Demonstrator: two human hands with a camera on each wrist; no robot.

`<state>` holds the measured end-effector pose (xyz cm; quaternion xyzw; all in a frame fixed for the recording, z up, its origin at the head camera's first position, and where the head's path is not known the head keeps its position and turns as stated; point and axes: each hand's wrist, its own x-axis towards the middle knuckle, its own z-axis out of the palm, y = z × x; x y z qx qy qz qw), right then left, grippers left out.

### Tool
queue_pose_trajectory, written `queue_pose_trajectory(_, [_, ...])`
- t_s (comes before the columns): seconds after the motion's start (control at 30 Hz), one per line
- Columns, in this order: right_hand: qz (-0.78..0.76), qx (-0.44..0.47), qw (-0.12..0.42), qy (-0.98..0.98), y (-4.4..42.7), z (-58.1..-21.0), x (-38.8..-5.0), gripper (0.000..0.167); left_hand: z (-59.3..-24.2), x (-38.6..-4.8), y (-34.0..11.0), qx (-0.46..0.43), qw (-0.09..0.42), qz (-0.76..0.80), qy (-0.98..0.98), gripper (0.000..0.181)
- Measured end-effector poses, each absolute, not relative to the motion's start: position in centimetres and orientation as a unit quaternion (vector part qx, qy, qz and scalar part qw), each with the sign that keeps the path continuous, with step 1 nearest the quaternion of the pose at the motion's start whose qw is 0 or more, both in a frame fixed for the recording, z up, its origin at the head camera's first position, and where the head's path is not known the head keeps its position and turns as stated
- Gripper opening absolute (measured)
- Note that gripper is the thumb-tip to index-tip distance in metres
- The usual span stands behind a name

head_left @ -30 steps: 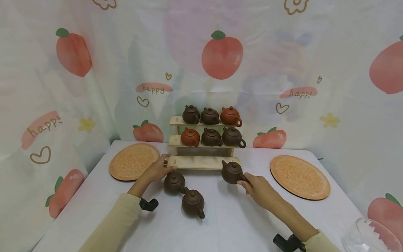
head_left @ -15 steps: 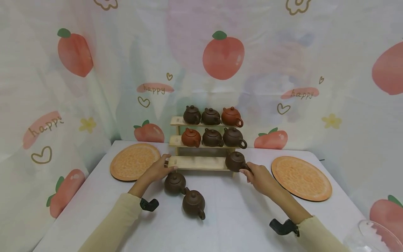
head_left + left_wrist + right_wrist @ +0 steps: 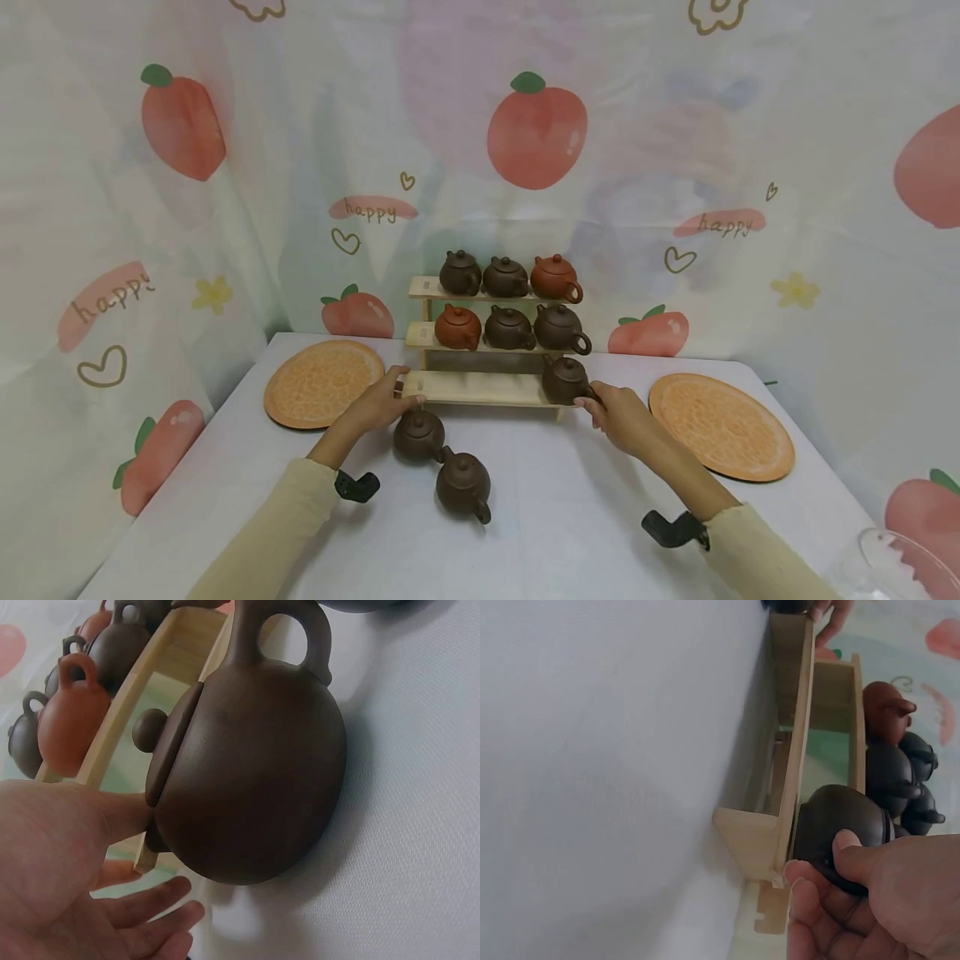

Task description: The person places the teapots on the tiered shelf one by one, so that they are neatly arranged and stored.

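Observation:
My right hand (image 3: pixel 621 419) pinches the handle of a dark brown teapot (image 3: pixel 566 379), which sits at the right end of the bottom board of a wooden three-tier stand (image 3: pixel 472 387). In the right wrist view that teapot (image 3: pixel 836 821) meets the board, thumb over the handle. At the opposite end, my left hand (image 3: pixel 382 402) holds the bottom board's left tip between thumb and index finger; its other fingers hang loosely bent in the left wrist view. Just before the left hand stands a dark teapot (image 3: pixel 418 435), its handle close to another dark teapot (image 3: pixel 462 485).
On the middle tier are a reddish teapot (image 3: pixel 457 327) and two dark ones; the top tier bears two dark teapots and a reddish teapot (image 3: pixel 556 277). Round orange-patterned mats (image 3: pixel 324 383) flank the stand on the white table (image 3: pixel 570 533). A clear glass bowl (image 3: pixel 870 567) is at front right.
My right hand has moved the teapot up and back, from in front of the stand onto the right end of its bottom board. The left hand stays at the board's left end.

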<state>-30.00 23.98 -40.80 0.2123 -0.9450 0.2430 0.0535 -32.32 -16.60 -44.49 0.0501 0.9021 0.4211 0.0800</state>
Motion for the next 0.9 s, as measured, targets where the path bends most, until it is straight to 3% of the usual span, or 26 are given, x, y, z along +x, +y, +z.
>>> queue_pose_trajectory(0.9, [0.249, 0.178, 0.032, -0.952, 24.15, -41.21, -30.34, 0.027, -44.59, -32.32, -16.61, 0.044, 0.087, 0.419, 0.903, 0.070])
